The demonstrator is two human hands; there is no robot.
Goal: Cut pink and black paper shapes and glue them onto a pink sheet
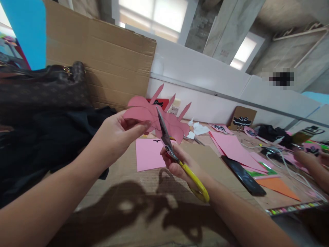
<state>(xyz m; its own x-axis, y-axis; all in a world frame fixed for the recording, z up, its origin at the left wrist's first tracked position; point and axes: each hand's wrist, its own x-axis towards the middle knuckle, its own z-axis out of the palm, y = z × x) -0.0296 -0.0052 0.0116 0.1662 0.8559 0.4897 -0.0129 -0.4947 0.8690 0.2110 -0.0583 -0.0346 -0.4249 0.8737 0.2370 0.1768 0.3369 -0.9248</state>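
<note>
Up off the table, my left hand (125,132) pinches a pink paper cutout (145,111) with rounded lobes and three pointed strips sticking up. Scissors (194,181) with yellow handles are gripped in my right hand (183,159), whose fingers wrap round them near the pivot rather than through the loops. Their metal blades look closed and point up in front of the cutout; I cannot tell whether they touch it. Beneath both hands a pink paper sheet (147,157) with a small black mark lies on the table (123,192).
A dark handbag (43,89) and black cloth (77,137) lie at left before a cardboard panel (102,55). Rightward are a phone (243,176), pink sheets (236,149), orange paper (279,187) and a white cable (293,171). Another person's hand (308,161) shows at the right edge.
</note>
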